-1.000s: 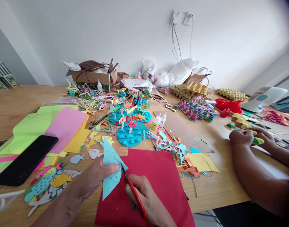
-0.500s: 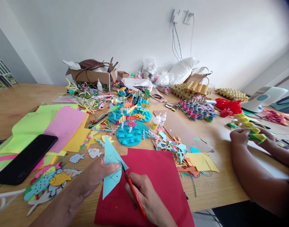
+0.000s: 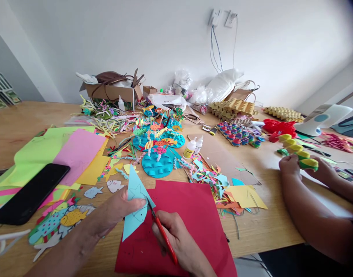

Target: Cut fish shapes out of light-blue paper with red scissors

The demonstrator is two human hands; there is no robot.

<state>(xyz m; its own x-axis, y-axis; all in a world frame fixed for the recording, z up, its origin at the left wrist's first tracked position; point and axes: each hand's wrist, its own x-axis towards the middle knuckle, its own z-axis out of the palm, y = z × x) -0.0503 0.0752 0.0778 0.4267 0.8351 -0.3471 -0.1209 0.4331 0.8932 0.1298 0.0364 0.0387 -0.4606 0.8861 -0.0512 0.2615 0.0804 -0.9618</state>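
Between the thumb and fingers of my left hand (image 3: pixel 119 207) is a light blue piece of paper (image 3: pixel 132 225) with a fish outline drawn on it. My right hand (image 3: pixel 176 238) grips red-handled scissors (image 3: pixel 166 237), their blades at the paper's right edge beside the drawn fish. A large red sheet (image 3: pixel 190 215) lies on the table under both hands. To the left lie cut-out paper fish, among them a yellow one (image 3: pixel 73 217) and a grey-blue one (image 3: pixel 93 192). My left fingers behind the paper are hidden.
A black phone (image 3: pixel 32 194) rests on coloured sheets at left. Ahead stand a turquoise egg-carton piece (image 3: pixel 157 163) and glue bottles (image 3: pixel 190 148). Paper scraps (image 3: pixel 213 181) lie right of centre. At far right, another person's hands (image 3: pixel 290 165) hold a yellow-green egg-carton strip (image 3: pixel 308 164).
The light blue paper has shifted slightly left and down with my left hand. My right hand and the scissors stay almost in place. The other person's egg-carton strip has tilted and moved left.
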